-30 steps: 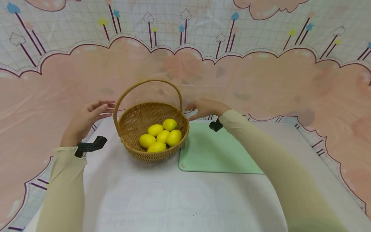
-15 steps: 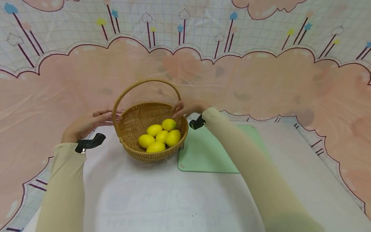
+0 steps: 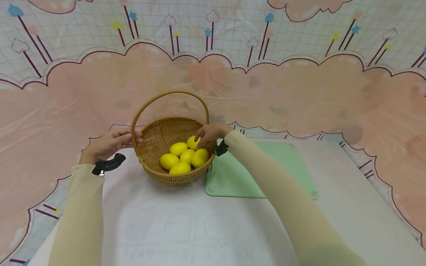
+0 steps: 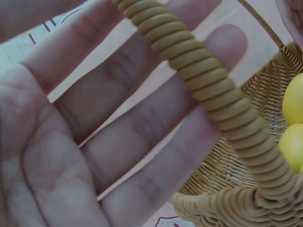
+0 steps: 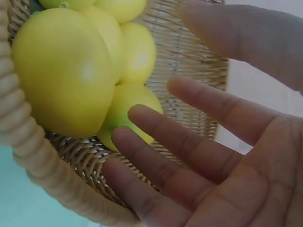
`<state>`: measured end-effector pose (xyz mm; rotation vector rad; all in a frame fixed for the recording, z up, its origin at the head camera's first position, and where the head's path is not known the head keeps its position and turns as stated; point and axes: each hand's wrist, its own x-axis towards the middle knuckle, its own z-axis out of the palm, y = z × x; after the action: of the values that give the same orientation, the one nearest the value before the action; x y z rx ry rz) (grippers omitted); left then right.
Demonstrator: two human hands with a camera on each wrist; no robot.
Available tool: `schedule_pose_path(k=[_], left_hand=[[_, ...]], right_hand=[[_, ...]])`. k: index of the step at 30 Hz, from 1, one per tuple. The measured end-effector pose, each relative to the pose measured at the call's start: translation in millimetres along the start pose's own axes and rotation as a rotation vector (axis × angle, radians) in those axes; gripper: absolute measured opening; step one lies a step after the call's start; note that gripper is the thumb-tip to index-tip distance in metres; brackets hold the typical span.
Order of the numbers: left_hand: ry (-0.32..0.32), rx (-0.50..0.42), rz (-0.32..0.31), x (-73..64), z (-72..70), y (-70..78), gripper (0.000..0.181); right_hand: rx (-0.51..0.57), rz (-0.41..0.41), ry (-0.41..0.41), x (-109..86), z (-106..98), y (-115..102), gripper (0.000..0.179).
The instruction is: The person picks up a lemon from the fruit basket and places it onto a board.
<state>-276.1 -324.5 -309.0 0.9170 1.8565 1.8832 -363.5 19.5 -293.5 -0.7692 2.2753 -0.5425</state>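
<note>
A wicker basket [image 3: 153, 136] with a tall arched handle stands left of the middle in the head view, holding several yellow lemons [image 3: 169, 162]. My left hand [image 3: 108, 145] is at the handle's left side. In the left wrist view its long, nearly straight fingers pass behind the wrapped handle [image 4: 203, 71], fingertips showing beyond it. Over the basket's right rim reaches my right hand [image 3: 213, 132], fingertips at the rearmost lemon [image 3: 191, 142]. The right wrist view has that hand [image 5: 227, 170] spread, thumb apart, its fingertips overlapping a lemon [image 5: 137, 101] with a greenish patch.
A pale green cutting board [image 3: 239, 177] lies right of the basket, under my right forearm. The white-covered table [image 3: 166, 229] meets a pink patterned cloth [image 3: 299, 96] at the back. Each wrist wears a black camera mount.
My right hand has come left over the basket rim and lowered to the lemons. My left hand has moved right, its fingers now behind the handle. The basket has stayed in place.
</note>
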Motion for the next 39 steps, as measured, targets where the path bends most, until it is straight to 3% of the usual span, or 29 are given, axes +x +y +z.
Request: schedule_pose_path(k=[11, 23, 34, 39], left_hand=[[0.146, 0.081, 0.029, -5.6, 10.5, -8.2, 0.031], [0.163, 0.156, 0.007, -6.0, 14.4, -4.7, 0.029], [0.167, 0.203, -0.001, -2.6, 18.8, -2.8, 0.027], [0.153, 0.179, 0.011, -1.6, 21.7, -1.7, 0.027]], right_hand=[[-0.104, 0.018, -0.006, 5.8, 12.6, 0.6, 0.048], [-0.326, 0.056, -0.03, 3.5, 21.2, -2.8, 0.056], [-0.102, -0.057, -0.051, 1.3, 17.3, 12.3, 0.048], [0.039, -0.087, -0.072, 3.9, 17.9, 16.4, 0.044]])
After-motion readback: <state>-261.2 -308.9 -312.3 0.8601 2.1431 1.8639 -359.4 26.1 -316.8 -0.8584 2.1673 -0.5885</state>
